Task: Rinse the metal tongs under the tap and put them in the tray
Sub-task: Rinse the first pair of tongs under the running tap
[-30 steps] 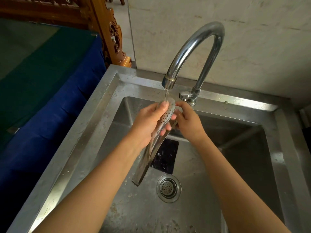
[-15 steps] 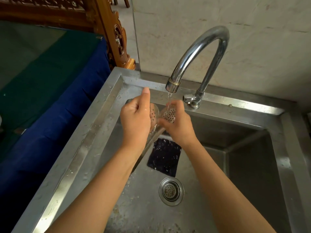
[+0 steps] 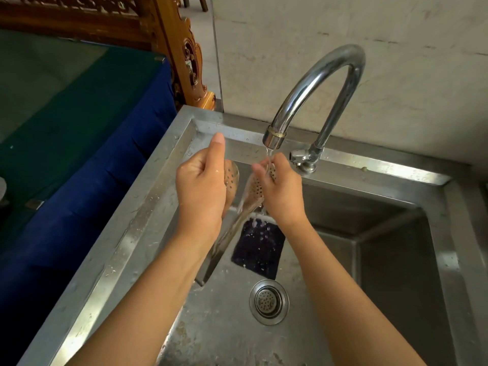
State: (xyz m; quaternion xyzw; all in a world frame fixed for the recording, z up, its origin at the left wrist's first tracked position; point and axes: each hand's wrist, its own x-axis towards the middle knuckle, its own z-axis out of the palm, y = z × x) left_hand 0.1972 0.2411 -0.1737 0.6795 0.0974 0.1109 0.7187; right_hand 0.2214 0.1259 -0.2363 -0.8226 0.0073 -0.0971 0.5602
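Far left, a blue cloth (image 3: pixel 79 207) hangs right up against the sink (image 3: pixel 126 233), with a carved wooden frame (image 3: pixel 190 62) standing behind its back corner. The sink's broad steel rim runs diagonally, wet and spotted with drops.

My left hand (image 3: pixel 203 186) hovers just inside that rim, above the basin. Its fingers curl round one perforated blade of the tongs (image 3: pixel 237 215) and the thumb sticks straight up. The forearm comes in from the bottom edge at a slant.

The tongs are held splayed, one blade in each of my hands. Their joined end points down towards me and hangs above the basin floor, apart from it. Below them a dark mat (image 3: pixel 260 249) lies flat on the bottom, and the drain (image 3: pixel 268 301) sits just in front of it. There's open steel all round both.

My right hand (image 3: pixel 282 191) pinches the other blade, fingertips up, right beneath the spout. Water (image 3: pixel 269 154) runs from the tap (image 3: pixel 317 83) onto that blade and my fingers, then drips off below the hand. The tap arches high over my right hand, and its base is on the back ledge, just beside my knuckles.

To the right, the basin opens wide and deep, with plenty of free room before the far rim. A pale wall (image 3: pixel 396 62) closes off the back.
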